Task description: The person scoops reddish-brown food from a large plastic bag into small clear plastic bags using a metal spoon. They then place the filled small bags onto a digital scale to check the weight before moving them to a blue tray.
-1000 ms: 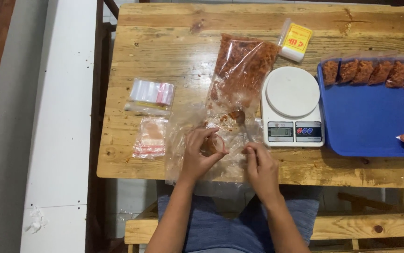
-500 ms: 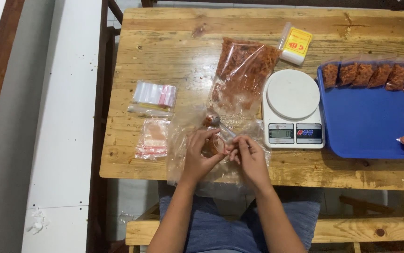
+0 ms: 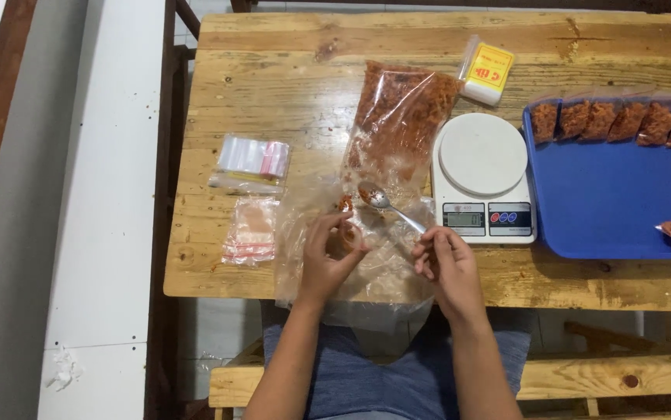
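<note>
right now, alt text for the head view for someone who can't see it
A person's right hand holds a metal spoon of red-orange food over a small clear plastic pouch held by the left hand. Beside them on the wooden table are a white digital scale and a blue plastic tray.

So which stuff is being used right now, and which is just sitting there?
In use: left hand holding a small bag; right hand holding the spoon; big bag of red flakes.
Just lying about: scale, blue tray, yellow box, empty bags.

A home food-packing spot: wooden table (image 3: 273, 70), kitchen scale (image 3: 483, 175), blue tray (image 3: 607, 202) of bagged snacks.
</note>
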